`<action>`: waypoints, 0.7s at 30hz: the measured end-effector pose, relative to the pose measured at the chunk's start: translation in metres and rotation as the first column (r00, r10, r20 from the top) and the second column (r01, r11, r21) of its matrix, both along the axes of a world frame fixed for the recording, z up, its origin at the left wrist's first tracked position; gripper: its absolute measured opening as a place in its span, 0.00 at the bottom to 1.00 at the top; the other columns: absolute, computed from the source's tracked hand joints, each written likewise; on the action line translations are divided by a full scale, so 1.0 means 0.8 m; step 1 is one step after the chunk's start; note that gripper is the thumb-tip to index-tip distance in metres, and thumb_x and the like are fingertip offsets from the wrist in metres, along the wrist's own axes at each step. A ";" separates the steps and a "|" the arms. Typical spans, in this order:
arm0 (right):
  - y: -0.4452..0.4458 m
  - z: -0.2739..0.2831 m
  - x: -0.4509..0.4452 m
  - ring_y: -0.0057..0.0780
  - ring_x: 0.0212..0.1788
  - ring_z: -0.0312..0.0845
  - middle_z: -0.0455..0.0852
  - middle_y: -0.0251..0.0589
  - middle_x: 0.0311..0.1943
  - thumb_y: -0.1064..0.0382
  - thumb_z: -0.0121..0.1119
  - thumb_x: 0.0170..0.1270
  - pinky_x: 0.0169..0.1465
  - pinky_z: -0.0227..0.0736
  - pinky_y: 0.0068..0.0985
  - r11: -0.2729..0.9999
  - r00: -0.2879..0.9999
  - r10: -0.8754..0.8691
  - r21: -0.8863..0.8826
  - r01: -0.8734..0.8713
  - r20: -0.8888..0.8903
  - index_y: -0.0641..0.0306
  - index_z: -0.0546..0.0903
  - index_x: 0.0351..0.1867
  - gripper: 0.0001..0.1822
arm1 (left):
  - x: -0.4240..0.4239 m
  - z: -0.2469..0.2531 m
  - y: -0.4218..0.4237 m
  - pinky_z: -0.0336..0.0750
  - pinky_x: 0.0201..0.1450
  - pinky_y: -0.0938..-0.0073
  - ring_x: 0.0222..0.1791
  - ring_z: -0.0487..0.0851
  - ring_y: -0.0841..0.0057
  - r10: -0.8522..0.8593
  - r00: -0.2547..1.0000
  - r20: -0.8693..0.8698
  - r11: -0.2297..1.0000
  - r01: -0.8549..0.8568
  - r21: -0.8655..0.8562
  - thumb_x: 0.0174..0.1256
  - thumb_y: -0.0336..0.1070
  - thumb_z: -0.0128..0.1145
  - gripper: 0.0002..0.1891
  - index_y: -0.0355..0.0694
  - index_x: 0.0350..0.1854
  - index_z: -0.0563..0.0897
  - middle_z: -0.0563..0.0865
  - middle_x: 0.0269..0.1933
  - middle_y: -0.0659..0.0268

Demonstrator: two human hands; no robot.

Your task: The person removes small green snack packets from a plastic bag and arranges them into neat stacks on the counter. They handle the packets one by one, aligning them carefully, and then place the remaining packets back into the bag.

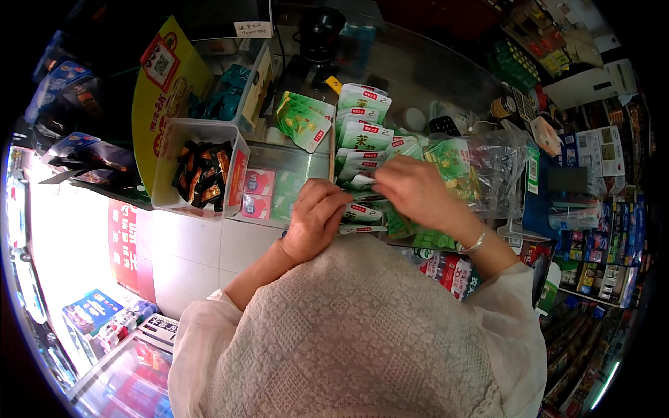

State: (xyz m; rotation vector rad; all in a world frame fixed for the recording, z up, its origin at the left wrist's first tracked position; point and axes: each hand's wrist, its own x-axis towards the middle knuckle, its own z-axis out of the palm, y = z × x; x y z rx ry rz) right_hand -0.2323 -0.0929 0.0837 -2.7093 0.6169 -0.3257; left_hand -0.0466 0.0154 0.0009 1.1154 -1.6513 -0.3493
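Observation:
Green-and-white snack packets bearing red marks stand in an overlapping row on the glass counter before me. My left hand is at the row's left side, near its front end, with curled fingertips against the packet edges; its grip is partly hidden. From the right, my right hand reaches over the row and pinches the pale edge of a packet. The front packet lies just below both hands, close to my body. Beside my right hand is a clear plastic bag with more green packets at its opening.
Loose green packets lie left of the row. A clear plastic tub holds black-and-orange sachets; another bin holds teal packets. Pink boxes show through the glass. A yellow sign stands at left, a black object at back.

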 end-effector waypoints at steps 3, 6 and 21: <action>0.007 -0.013 0.002 0.40 0.34 0.79 0.81 0.39 0.28 0.64 0.62 0.57 0.36 0.74 0.35 0.999 0.999 -0.040 0.009 0.040 0.036 0.63 0.78 0.31 0.06 | 0.000 0.000 0.001 0.74 0.40 0.65 0.39 0.78 0.59 0.000 1.000 -0.004 1.000 -0.001 -0.008 0.47 0.17 0.63 0.16 0.37 0.40 0.81 0.80 0.39 0.59; 0.004 -0.002 0.002 0.39 0.36 0.79 0.81 0.39 0.30 0.64 0.62 0.57 0.37 0.75 0.35 0.992 0.987 -0.116 -0.041 0.121 0.111 0.63 0.78 0.31 0.06 | 0.001 -0.001 0.001 0.74 0.40 0.65 0.38 0.78 0.59 0.012 1.000 -0.013 1.000 -0.012 0.001 0.47 0.17 0.63 0.15 0.37 0.39 0.81 0.80 0.39 0.59; -0.029 -0.003 0.021 0.56 0.69 0.59 0.69 0.54 0.65 0.50 0.63 0.60 0.67 0.60 0.44 0.951 0.957 -0.227 -0.170 0.258 0.183 0.71 0.69 0.63 0.34 | 0.034 -0.038 -0.012 0.74 0.47 0.75 0.48 0.79 0.73 0.299 0.850 -0.435 0.891 -0.085 0.446 0.68 0.33 0.56 0.13 0.36 0.52 0.80 0.82 0.51 0.59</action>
